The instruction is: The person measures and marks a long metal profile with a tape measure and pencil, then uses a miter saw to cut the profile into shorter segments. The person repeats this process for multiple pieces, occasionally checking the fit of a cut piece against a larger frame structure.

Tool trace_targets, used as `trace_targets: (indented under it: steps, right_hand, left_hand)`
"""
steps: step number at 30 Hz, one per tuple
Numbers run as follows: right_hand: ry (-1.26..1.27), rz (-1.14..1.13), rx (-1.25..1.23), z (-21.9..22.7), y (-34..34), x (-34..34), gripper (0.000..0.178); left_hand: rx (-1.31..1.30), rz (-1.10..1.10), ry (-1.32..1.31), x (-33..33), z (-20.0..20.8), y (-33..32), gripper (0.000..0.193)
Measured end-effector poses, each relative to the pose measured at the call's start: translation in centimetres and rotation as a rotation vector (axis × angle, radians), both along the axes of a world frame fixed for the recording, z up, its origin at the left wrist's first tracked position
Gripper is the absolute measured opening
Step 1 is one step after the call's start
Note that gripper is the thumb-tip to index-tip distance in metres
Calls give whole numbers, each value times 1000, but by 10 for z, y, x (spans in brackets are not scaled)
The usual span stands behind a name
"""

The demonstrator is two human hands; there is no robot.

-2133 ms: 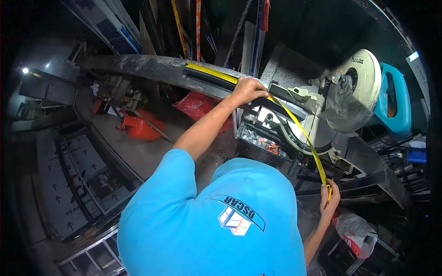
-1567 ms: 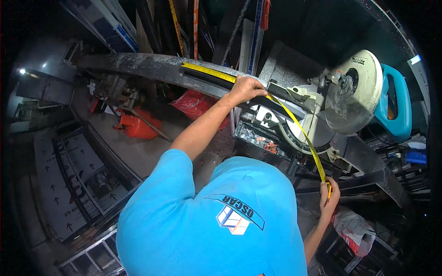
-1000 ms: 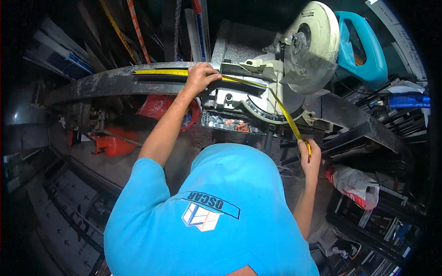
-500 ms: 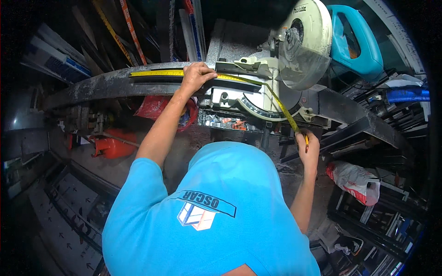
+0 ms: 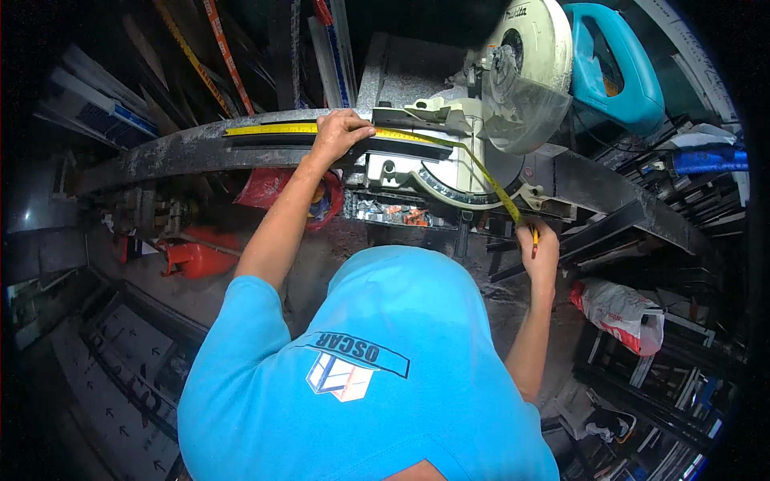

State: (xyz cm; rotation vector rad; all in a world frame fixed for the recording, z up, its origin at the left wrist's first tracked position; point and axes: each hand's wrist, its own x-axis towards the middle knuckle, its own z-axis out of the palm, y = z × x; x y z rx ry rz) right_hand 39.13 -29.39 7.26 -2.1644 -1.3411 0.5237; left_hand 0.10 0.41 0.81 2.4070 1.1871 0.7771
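Note:
A yellow tape measure's blade point(image 5: 273, 129) lies along a dark metal profile point(image 5: 277, 140), which rests on the bench and runs onto the base of a mitre saw point(image 5: 475, 152). My left hand point(image 5: 341, 138) is closed over the blade and profile, thumb and fingers pinching them just left of the saw's fence. Past the profile's right end the blade bends and slopes down toward me, into my right hand point(image 5: 539, 252). That hand is closed around the blade's near end, its case hidden in the palm. A pencil point(image 5: 535, 239) also sticks out between those fingers.
The saw's round guard point(image 5: 529, 48) and teal handle point(image 5: 618, 68) stand at the back right. Long profiles point(image 5: 333, 56) lean behind the bench. Below lie a red bag point(image 5: 273, 188), an orange gas cylinder point(image 5: 196, 255) and a white-and-red plastic bag point(image 5: 618, 313). Dark metal bars point(image 5: 626, 220) jut out at right.

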Motion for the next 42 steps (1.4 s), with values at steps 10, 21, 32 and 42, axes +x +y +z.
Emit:
trace_targets:
  steps: [10, 21, 32, 42]
  right_hand:
    - [-68, 8, 9, 13, 9, -2, 35]
    - [-28, -21, -15, 12, 14, 0, 39]
    - [-42, -12, -42, 15, 18, 1, 38]
    - [-16, -16, -53, 15, 20, 1, 38]
  left_hand:
    - [-58, -11, -12, 0, 1, 1, 20]
    - [-160, -10, -30, -1, -3, 2, 23]
    - [-83, -37, -31, -1, -1, 2, 22]
    - [-93, -19, -5, -2, 0, 1, 21]
